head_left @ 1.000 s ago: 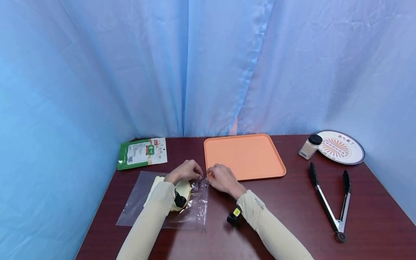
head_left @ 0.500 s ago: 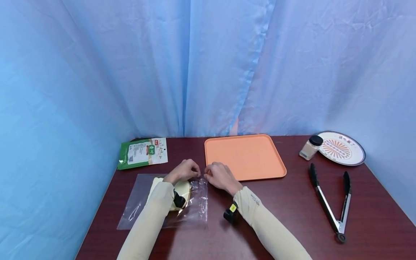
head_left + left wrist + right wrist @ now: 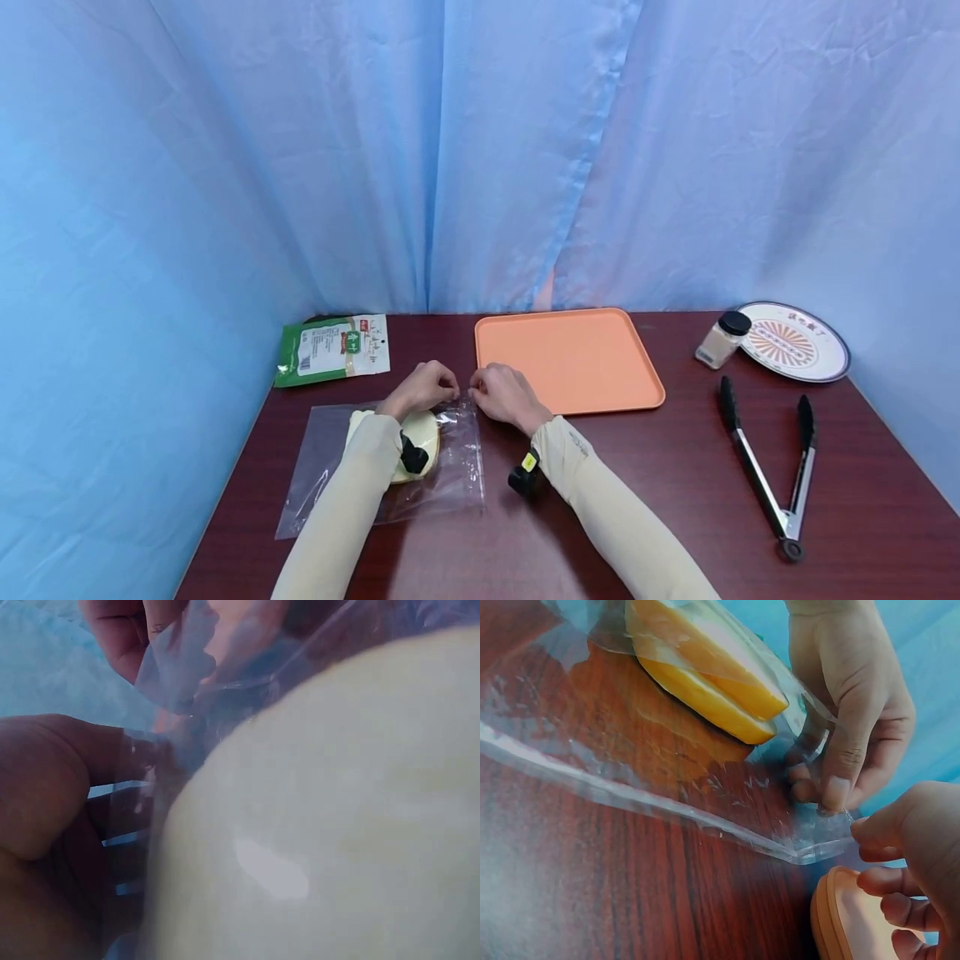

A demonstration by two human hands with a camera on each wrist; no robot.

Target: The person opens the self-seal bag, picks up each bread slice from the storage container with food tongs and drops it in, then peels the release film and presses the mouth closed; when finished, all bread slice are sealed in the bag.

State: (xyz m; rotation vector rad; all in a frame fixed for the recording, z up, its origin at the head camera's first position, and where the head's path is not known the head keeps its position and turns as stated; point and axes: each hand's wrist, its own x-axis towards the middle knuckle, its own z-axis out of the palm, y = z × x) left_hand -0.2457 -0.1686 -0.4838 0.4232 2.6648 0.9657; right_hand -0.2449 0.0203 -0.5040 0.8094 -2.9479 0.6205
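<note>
A clear plastic bag [image 3: 457, 483] lies on the table, with pale slices [image 3: 423, 433] that look like bread inside. Their golden-yellow edges [image 3: 705, 682] show through the film in the right wrist view. My left hand [image 3: 422, 390] reaches over the slices and pinches the bag's far edge near its right corner, thumb against fingers. Right beside it, my right hand [image 3: 508, 396] pinches the tip of that corner between thumb and forefinger, its other fingers curled loosely. Seen from the left wrist, one slice [image 3: 322, 810] fills most of the view.
An orange tray [image 3: 570, 358] stands just behind my right hand. At the back left lies a green-and-white packet [image 3: 333, 350]. To the right are a black-lidded jar [image 3: 722, 340], a patterned plate [image 3: 795, 342] and spread tongs [image 3: 765, 483]. Blue curtains surround the table.
Both hands have shifted slightly left and away from me along with the bag's corner. The bag has turned a little, its left end coming nearer. Both hands stay at the same corner.
</note>
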